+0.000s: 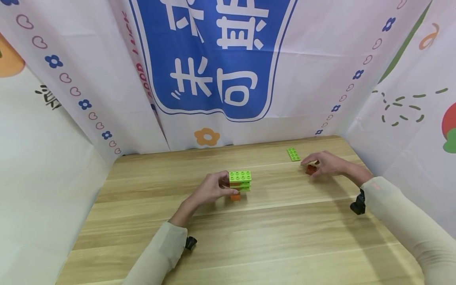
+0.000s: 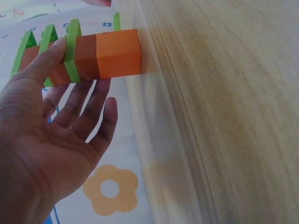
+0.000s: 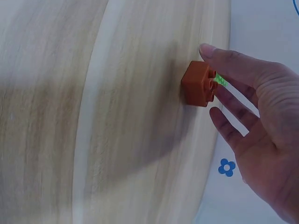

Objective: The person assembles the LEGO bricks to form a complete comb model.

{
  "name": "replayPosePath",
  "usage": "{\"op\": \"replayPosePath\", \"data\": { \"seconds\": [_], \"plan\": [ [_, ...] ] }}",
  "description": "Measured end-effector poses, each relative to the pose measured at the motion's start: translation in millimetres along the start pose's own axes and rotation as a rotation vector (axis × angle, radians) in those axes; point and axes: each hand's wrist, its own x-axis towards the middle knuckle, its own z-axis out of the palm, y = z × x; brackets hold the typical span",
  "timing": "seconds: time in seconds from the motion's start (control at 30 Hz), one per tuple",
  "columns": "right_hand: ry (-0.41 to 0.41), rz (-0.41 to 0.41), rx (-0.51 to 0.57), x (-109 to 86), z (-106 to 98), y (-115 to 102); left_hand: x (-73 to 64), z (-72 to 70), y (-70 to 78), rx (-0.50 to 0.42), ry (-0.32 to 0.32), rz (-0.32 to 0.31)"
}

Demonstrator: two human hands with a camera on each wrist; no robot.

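My left hand [image 1: 210, 189] grips a stack of toy building bricks [image 1: 240, 176], thumb on one side and fingers on the other. In the left wrist view, the stack alternates thin green plates with reddish-brown bricks and ends in a bright orange brick [image 2: 119, 53] at the table end. Over to the right, a small reddish-brown brick [image 3: 196, 84] rests on the table with its studs facing my palm. My right hand [image 1: 329, 163] reaches around this brick, thumb and fingers spread about it, with gaps showing in the right wrist view.
Just beyond the right hand, a flat green studded plate [image 1: 293, 154] lies near the back of the wooden table [image 1: 278, 237]. Printed cloth [image 1: 303, 87] hangs along the table's back edge, with more cloth at both sides.
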Motion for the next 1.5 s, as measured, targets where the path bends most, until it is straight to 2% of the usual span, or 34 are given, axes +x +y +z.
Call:
{"op": "replayPosePath", "data": {
  "seconds": [0.3, 0.43, 0.77, 1.0, 1.5],
  "plan": [
    [0.001, 0.021, 0.025, -4.6, 1.3, 10.1, 0.0, -0.5, 0.6, 0.004, -0.002, 0.008],
    [0.004, 0.012, -0.010, -6.6, 2.8, 12.4, 0.2, -0.7, 0.8, 0.006, 0.002, -0.003],
    [0.040, -0.033, -0.005, -10.2, 6.1, 17.6, 0.2, -0.5, 2.1, 0.013, -0.004, -0.004],
    [0.043, 0.013, 0.007, -9.0, 7.8, 18.4, 0.8, 0.1, 1.1, 0.004, 0.002, -0.010],
    [0.090, 0.053, 0.028, -7.7, 12.0, 13.1, 0.6, 0.1, 1.4, 0.007, -0.001, -0.015]
  ]
}}
